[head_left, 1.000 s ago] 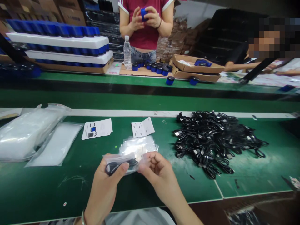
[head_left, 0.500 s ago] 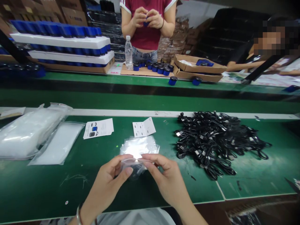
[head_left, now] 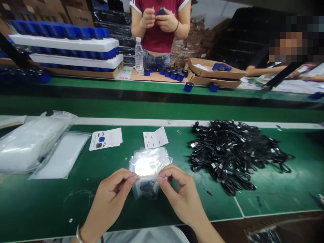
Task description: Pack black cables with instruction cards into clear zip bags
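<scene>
The left hand (head_left: 111, 195) and right hand (head_left: 181, 192) work at the near middle of the worktop (head_left: 76, 206), on a clear bag (head_left: 145, 190) with a coiled black cable (head_left: 146, 186) at its near end. The bag overlaps the near edge of a loose stack of empty bags (head_left: 149, 162), with its mouth apparently toward the far side. The left fingers (head_left: 130, 180) and right fingers (head_left: 160, 180) are pinched narrow on either side of the bag's upper part, holding its film, though the exact grip on the thin plastic is hard to make out.

The step in hand looks like closing the cable into the bag. The next move seems to call for pressing along the mouth, with the coil kept clear of the seal.

Compared with the earlier frame, the hands have spread further apart and the cable now shows lower in the bag. To the right lies a heap of black cables (head_left: 227, 155). Beyond the hands are a printed leaflet (head_left: 105, 139) and a card (head_left: 155, 137).
</scene>
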The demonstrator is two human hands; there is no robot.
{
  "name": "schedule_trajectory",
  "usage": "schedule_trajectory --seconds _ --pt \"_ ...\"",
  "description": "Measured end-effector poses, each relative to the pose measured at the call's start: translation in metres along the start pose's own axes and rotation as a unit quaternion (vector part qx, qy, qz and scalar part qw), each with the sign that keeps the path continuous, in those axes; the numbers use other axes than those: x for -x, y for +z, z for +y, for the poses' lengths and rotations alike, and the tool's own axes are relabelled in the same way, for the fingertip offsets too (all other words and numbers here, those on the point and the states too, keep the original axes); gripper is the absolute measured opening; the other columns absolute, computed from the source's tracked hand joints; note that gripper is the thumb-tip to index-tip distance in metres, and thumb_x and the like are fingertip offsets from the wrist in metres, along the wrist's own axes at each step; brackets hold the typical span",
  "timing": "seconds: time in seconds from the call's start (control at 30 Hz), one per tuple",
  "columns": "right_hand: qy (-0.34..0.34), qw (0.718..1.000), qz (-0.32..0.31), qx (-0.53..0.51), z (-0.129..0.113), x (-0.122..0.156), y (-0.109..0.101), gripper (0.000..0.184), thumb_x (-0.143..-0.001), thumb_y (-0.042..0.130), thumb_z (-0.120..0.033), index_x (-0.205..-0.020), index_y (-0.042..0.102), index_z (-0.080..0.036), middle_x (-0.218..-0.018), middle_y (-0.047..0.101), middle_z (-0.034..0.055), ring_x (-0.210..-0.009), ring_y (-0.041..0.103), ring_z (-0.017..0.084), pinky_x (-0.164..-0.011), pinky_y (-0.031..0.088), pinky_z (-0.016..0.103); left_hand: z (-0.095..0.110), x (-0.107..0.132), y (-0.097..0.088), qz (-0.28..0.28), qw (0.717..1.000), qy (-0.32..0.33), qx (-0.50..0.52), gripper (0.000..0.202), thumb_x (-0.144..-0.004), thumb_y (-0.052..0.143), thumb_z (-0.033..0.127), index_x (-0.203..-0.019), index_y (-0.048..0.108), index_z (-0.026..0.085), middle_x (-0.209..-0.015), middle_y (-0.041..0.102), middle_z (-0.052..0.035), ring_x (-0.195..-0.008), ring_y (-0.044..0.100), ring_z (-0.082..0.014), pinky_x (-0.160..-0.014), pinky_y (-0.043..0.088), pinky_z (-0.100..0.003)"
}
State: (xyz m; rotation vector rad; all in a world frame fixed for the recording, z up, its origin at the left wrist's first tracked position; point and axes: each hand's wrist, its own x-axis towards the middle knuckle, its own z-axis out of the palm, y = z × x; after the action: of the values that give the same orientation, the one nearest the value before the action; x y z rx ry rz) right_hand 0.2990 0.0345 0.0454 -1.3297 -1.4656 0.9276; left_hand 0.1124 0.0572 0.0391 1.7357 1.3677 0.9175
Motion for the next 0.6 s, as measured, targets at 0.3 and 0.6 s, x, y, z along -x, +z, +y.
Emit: schedule_trajectory --seconds 0.3,0.6 --pt "-0.009 1.000 0.016 -0.017 0.006 0.000 0.005 0.013 -0.083 0.053 -0.017 -0.071 0.058 -0.018 -0.070 0.058 0.0001 -0.067 0.054 0.013 -0.062 0.042 0.023 -0.002 0.002 0.007 -0.022 1.000 0.003 0.000 0.017 -0.084 0.053 0.030 -0.072 0.061 0.021 -0.069 0.060 0.0019 -0.057 0.055 -0.0109 -0.052 0.043 -0.017" --pt "0.016 0.990 0.098 -0.099 0.016 0.012 0.045 0.025 -0.091 0.041 -0.030 -0.070 0.049 -0.019 -0.065 0.046 -0.0023 -0.061 0.046 0.012 -0.056 0.038 0.022 0.008 0.017 0.039 0.081 0.996 -0.011 0.036 0.018 -0.091 0.039 0.033 -0.087 0.054 0.023 -0.074 0.063 0.0018 -0.065 0.060 -0.0123 -0.059 0.049 -0.017"
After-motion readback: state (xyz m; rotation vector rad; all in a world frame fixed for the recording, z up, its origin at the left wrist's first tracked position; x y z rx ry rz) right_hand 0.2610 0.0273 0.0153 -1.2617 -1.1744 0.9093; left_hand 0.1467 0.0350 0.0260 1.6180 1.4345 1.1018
